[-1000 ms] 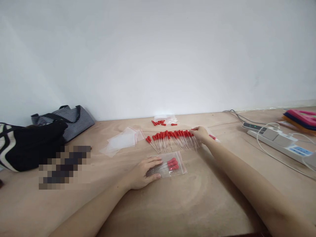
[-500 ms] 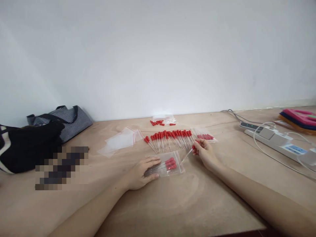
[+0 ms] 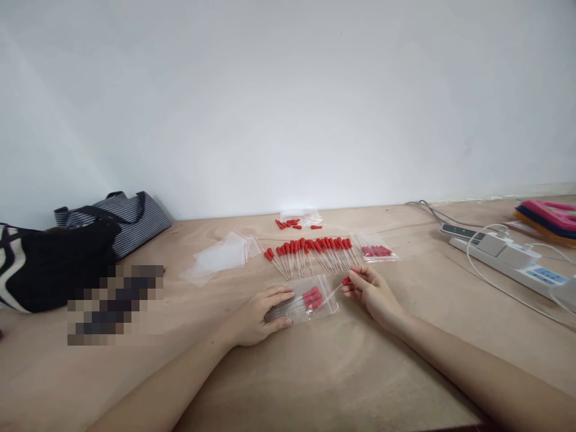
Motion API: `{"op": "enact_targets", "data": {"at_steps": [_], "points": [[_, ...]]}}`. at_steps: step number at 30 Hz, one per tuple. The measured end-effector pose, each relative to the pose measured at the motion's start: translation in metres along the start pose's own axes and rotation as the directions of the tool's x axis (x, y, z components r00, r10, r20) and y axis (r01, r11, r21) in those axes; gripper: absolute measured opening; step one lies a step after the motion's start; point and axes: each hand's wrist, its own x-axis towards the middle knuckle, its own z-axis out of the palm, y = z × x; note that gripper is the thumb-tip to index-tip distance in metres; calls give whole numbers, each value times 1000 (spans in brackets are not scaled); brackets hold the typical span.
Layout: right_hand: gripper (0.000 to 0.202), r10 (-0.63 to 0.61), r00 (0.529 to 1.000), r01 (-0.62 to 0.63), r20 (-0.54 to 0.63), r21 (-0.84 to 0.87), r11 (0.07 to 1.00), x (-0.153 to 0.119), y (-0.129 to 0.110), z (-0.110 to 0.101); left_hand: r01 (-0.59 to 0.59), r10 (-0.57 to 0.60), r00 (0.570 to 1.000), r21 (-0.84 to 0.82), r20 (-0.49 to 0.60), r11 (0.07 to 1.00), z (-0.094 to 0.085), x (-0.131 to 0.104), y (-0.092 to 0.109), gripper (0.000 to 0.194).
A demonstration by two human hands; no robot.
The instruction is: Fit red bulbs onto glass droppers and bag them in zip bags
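My left hand (image 3: 263,315) lies on the left end of a clear zip bag (image 3: 297,309), thumb and fingers apart and pressing on it. Several droppers with red bulbs (image 3: 312,298) lie inside that bag. At the bag's right, open end my right hand (image 3: 371,294) pinches a glass dropper by its red bulb (image 3: 348,279); its thin tip points left, at the bag's mouth. Whether the tip is inside is hard to tell. Just behind are rows of red-bulbed droppers (image 3: 330,255) lying on the table (image 3: 288,372).
Flat clear bags (image 3: 220,259) lie left of the rows. A filled bag (image 3: 377,251) is at their right. Loose red bulbs (image 3: 288,224) lie near the wall. A power strip (image 3: 508,264) with cables stands right; dark (image 3: 63,264) and striped (image 3: 139,222) bags are left.
My right hand has moved left and slightly toward me, bringing the dropper's tip to the bag's open end. My left hand has stayed on the bag.
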Motion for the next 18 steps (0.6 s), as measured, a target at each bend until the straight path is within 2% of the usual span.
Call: {"op": "enact_targets", "data": {"at_steps": [3,7,12,18], "points": [[32,69,991,-68,117,-17,998,-6,-1,-1,5,-5,1000,3,1,1000,0,0,1,53],[30,129,946,-89,298,-144,986,-7,-4,-5,2,-2,1000,0,-11,1000,0,0,2,53],[34,190,900,-41,393,-358,933,-2,-7,-5,8,-8,1000,1,-13,1000,1,1,1,52],[32,108,875,117,473,-422,899,7,-3,2,1,0,1000,16,-25,1000,1,1,1,52]]}}
